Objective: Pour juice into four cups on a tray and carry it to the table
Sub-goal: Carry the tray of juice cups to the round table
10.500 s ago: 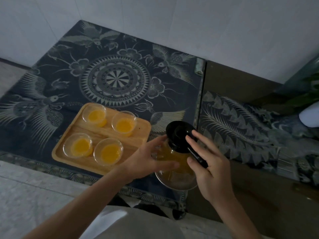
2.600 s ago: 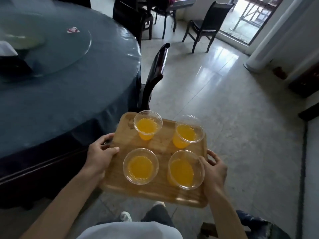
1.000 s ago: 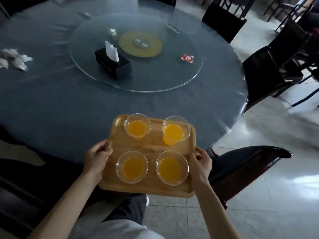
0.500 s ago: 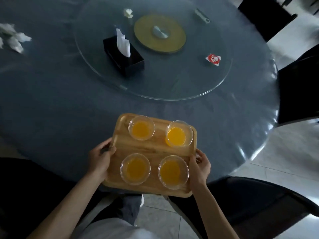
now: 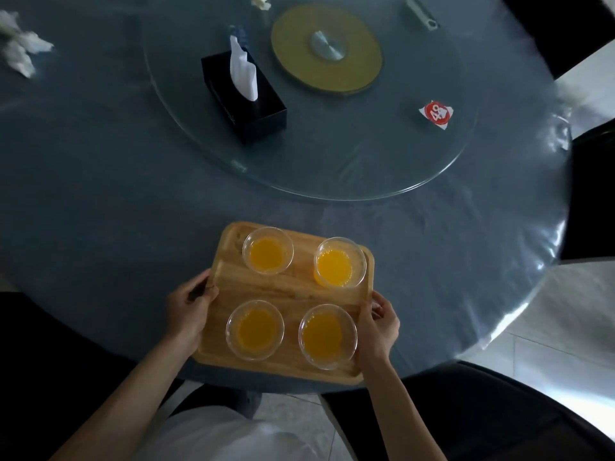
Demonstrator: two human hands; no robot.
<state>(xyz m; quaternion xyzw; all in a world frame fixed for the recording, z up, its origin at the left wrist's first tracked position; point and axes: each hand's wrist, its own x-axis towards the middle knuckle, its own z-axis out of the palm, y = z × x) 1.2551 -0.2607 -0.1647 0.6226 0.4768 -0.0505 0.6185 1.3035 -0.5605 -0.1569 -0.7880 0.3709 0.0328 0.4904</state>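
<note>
A wooden tray (image 5: 293,289) is over the near edge of the round dark table (image 5: 100,194). Whether it rests on the cloth or hovers just above it, I cannot tell. Four clear cups of orange juice stand on it: far left (image 5: 268,250), far right (image 5: 339,262), near left (image 5: 255,330), near right (image 5: 327,336). My left hand (image 5: 190,307) grips the tray's left edge. My right hand (image 5: 379,327) grips its right edge, thumb on the rim.
A glass turntable (image 5: 332,161) fills the table's middle, with a black tissue box (image 5: 244,98), a yellow hub (image 5: 326,46) and a red-and-white card (image 5: 436,113). Crumpled tissues (image 5: 20,48) lie far left. Dark chairs stand near right (image 5: 482,410) and at right (image 5: 592,194).
After the walk from the counter, tray and hands have moved forward over the table's near edge in the last second; the view has tilted further down over the table.
</note>
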